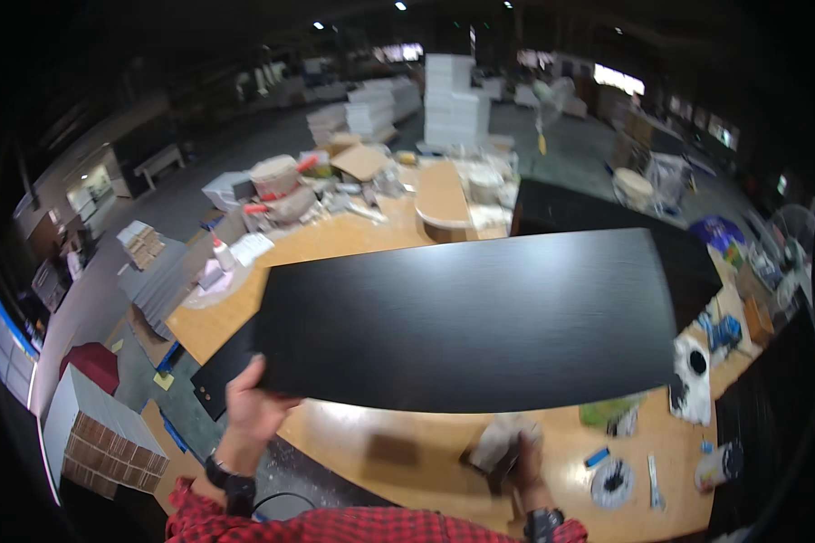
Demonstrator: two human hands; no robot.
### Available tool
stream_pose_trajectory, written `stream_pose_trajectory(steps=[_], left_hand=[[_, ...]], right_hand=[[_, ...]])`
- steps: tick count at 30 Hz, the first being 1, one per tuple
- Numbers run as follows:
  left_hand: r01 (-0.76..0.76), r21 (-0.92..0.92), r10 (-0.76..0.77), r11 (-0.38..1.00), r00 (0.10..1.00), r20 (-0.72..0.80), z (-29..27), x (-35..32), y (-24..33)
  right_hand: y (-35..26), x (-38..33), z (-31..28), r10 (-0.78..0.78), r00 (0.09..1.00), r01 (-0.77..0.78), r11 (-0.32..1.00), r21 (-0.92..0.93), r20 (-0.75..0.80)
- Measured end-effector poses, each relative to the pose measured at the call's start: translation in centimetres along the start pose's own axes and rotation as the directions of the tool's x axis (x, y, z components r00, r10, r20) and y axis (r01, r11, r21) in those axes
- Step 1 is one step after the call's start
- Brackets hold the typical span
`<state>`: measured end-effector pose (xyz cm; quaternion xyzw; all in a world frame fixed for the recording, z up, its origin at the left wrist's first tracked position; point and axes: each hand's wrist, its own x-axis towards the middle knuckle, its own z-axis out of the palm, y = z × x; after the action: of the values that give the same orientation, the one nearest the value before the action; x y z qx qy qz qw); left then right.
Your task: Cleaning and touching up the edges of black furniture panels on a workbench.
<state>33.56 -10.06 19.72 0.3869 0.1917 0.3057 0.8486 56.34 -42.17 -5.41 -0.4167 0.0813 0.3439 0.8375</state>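
A large dark black board (471,317) with a smooth, slightly shiny face is held up tilted above the wooden table (335,452). My left hand (249,407) grips its lower left corner, thumb on the near side and fingers hidden behind it. Below the board's lower edge, my right hand (527,462) is closed round a crumpled whitish cloth (498,442), somewhat blurred. The right hand is apart from the board. To its right on the table lie a small blue block (597,457), a round white dish (612,484) with black stuff in it and a pale narrow tool (656,484).
Another black panel (598,213) lies behind the board. A glue bottle (221,252) and a cluttered pile with a bucket (276,176) occupy the far left of the table. A jar (720,466) stands at the right edge. Stacked boards (109,425) stand on the lower left.
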Motion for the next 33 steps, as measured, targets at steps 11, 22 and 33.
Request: stream_pose_trajectory(steps=[11, 22, 33], left_hand=[[0.359, 0.062, -0.332, 0.931, 0.907, -0.260, -18.9, -8.6, -5.4], [0.678, -0.021, -0.675, 0.735, 0.729, -0.113, -24.0, -10.6, -10.3], [0.679, -0.052, -0.681, 0.732, 0.726, -0.097, -21.4, -9.9, -9.4]], right_hand=[[-6.8, -2.9, 10.1, -0.617, 0.784, 0.210, 0.374, -0.903, -0.073], [21.6, -7.5, 22.7, 0.212, 0.389, 0.921, -0.080, -0.381, 0.896], [9.1, 5.4, 17.1, -0.286, 0.798, 0.390, -0.428, -0.815, 0.531]])
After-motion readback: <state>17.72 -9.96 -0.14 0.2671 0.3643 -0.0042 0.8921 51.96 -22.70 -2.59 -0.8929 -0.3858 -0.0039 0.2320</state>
